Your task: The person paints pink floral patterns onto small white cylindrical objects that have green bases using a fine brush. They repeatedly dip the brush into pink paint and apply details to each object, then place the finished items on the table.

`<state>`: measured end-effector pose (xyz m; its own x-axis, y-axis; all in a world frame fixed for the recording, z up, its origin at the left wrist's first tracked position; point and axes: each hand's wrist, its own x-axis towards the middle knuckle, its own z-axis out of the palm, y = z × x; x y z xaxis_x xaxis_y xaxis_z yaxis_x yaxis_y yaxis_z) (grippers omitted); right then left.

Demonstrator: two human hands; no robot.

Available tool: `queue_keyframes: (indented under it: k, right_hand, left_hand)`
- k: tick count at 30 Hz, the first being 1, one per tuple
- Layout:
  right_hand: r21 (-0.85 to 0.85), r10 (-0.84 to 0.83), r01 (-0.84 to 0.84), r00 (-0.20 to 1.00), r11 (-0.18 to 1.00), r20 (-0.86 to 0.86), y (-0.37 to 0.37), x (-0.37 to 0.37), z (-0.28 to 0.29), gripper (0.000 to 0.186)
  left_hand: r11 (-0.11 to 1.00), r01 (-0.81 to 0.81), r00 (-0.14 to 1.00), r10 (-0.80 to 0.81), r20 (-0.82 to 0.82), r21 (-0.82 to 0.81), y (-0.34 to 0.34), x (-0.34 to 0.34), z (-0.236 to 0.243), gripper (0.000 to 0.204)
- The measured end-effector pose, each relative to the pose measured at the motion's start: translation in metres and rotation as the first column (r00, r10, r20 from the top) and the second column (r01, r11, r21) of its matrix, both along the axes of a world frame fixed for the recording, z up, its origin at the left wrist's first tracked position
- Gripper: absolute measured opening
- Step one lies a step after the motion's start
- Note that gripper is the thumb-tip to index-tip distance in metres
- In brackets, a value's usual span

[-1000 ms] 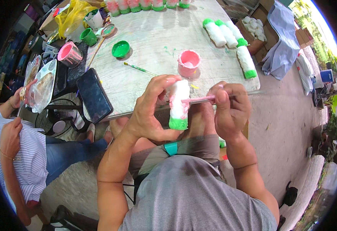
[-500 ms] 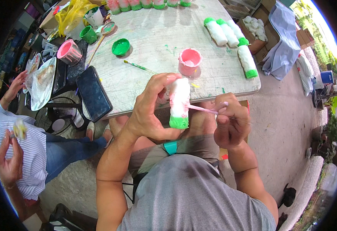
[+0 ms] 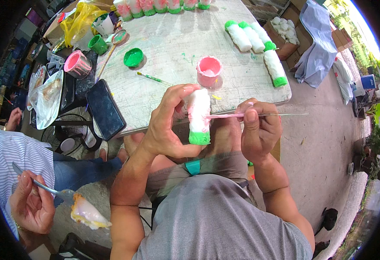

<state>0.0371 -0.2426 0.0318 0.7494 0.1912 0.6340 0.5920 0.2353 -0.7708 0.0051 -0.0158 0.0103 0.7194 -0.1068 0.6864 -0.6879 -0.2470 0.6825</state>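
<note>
My left hand [image 3: 167, 123] is closed round an upright lumpy white cylinder [image 3: 198, 110] with a green base and pink paint on its side. A slim paintbrush [image 3: 227, 115], coated pink along its shaft, is gripped in my right hand [image 3: 258, 125], its tip touching the cylinder's right side. Just behind the cylinder stands an open tub of pink paint [image 3: 207, 78] on the worn white table [image 3: 188, 34], with a green lid [image 3: 133, 57] and a second brush [image 3: 154, 78] to its left. A dark phone [image 3: 106, 108] lies at the table's near left corner.
More cylinders lie at the right [image 3: 274, 65] and stand in a back row [image 3: 149, 6]. Paint pots, a yellow bag [image 3: 79, 21] and plates crowd the left. A co-worker's hand [image 3: 34, 201] holds a spoonful of food beside me. Boxes [image 3: 292, 47] sit beyond the table.
My hands shift slightly as the brush tilts back to near level on the cylinder. The co-worker's near hand comes forward and rightward with the spoonful of food.
</note>
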Motion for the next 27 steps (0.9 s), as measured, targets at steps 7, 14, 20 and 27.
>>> queue_keyframes:
  k: [7,14,20,27]
  right_hand:
    - [0.175,-0.048,0.091,0.970,0.980,-0.237,-0.011,0.005,-0.002,0.012]
    - [0.131,0.000,0.049,0.937,0.990,-0.350,0.018,0.007,-0.008,0.013]
    - [0.279,0.021,0.075,0.945,0.957,-0.326,-0.014,0.012,-0.023,0.012]
    - [0.279,0.078,-0.015,0.973,0.960,-0.215,0.014,0.001,-0.019,0.012]
  left_hand:
    - [1.000,-0.009,1.000,0.009,-0.013,0.003,-0.001,-0.001,0.000,0.104]
    - [0.990,0.038,0.994,-0.052,-0.099,-0.138,0.017,-0.013,-0.014,0.114]
    - [0.994,-0.108,0.989,0.109,-0.104,0.008,-0.010,-0.001,-0.008,0.106]
    - [0.977,-0.190,0.982,0.191,0.002,0.097,-0.005,-0.002,-0.004,0.104]
